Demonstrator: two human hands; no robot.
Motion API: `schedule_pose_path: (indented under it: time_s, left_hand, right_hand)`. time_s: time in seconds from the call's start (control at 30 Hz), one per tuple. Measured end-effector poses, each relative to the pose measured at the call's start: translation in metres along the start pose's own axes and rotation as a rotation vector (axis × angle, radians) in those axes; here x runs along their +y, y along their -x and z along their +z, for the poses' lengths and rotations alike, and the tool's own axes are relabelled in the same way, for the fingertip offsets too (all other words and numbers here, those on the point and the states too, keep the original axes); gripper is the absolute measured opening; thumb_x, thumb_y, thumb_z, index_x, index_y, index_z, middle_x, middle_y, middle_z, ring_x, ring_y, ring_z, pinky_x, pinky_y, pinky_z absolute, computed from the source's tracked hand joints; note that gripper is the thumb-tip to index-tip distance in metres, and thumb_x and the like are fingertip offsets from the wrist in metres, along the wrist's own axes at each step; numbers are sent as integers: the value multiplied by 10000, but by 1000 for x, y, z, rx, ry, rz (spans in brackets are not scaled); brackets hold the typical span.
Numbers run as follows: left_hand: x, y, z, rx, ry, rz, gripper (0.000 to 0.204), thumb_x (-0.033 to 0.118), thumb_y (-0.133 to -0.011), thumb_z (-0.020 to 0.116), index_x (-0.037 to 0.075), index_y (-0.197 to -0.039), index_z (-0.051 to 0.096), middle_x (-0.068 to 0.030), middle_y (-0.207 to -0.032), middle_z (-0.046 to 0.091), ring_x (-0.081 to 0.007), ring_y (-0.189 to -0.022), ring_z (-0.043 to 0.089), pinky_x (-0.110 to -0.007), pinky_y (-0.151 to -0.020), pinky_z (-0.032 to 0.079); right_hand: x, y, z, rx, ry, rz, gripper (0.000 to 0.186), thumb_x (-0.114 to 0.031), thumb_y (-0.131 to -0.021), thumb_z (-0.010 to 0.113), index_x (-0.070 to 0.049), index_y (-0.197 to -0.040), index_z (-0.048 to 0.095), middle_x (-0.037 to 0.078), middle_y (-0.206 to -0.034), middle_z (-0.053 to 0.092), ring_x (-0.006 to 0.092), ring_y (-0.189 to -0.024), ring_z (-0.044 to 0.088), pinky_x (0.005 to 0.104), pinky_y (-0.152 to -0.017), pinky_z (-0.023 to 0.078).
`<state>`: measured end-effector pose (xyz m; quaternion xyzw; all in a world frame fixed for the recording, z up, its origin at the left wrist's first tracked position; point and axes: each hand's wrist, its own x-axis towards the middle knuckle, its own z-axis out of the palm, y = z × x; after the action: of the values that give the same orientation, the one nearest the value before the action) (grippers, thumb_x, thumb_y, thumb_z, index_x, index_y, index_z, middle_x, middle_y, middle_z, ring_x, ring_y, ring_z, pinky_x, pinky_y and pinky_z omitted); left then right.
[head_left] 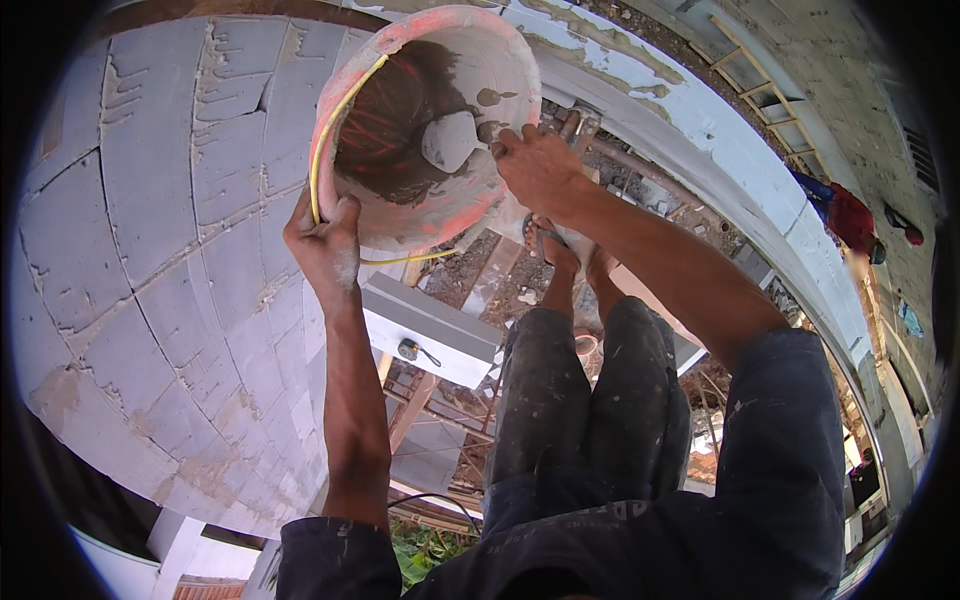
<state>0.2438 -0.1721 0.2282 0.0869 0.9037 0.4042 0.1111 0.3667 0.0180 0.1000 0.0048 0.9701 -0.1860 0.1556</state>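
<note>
A large mortar-smeared pink bucket (499, 75) with a yellow cord handle (325, 140) is at the top centre, tilted toward me, with wet grey mortar inside. My left hand (325, 240) grips its near left rim. My right hand (540, 170) holds a pale scoop-like trowel (450, 140) by its handle, with the blade down inside the bucket against the mortar. Below the bucket, a white block (450, 355) carries a small tape measure (408, 349). My sandalled feet stand on a narrow board.
A wall of grey blocks (160, 250) curves along the left. At upper right runs a pale ledge (630, 70), with a wooden ladder-like frame (760, 90) beyond. A person in red (850, 215) is at far right. Planks, rods and rubble lie below me.
</note>
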Motion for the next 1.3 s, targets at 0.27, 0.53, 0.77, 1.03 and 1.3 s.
schedule_pose_path:
  time_s: [0.27,0.53,0.77,1.03,1.3]
  left_hand:
    - [14,8,15,39,-33,86,241,26,-766,612,-44,-984,685,6,-810,609,-74,-743,510,-226,-708,421]
    - [18,12,23,56,-9,73,221,23,-772,607,-50,-969,675,27,-791,587,-63,-725,486,-219,-674,405]
    - [21,11,28,86,31,134,215,19,-775,600,-58,-963,671,17,-787,594,-68,-714,493,-224,-659,401]
    - [15,12,31,96,37,132,251,-9,-764,578,-62,-996,659,39,-733,519,-54,-661,429,-212,-597,364]
    - [17,26,41,114,26,145,205,-12,-762,552,-46,-935,657,46,-725,500,-57,-657,424,-211,-591,353]
  right_hand:
    - [-2,-2,-8,132,-200,169,387,-78,-741,673,49,-1103,621,151,-1117,603,320,-990,631,425,-755,566]
    - [3,-4,-22,145,-226,227,309,-134,-806,641,43,-1060,656,169,-1090,620,297,-946,656,376,-785,558]
    - [-5,-5,-5,187,-296,169,313,-104,-712,670,49,-984,641,194,-1031,616,339,-933,663,400,-745,568]
    - [20,-6,-48,-30,-487,269,293,-177,-765,611,66,-926,643,261,-865,679,389,-827,683,464,-773,549]
    - [31,43,-30,-130,-750,504,371,-240,-862,547,109,-936,648,304,-862,660,418,-828,671,478,-758,531]
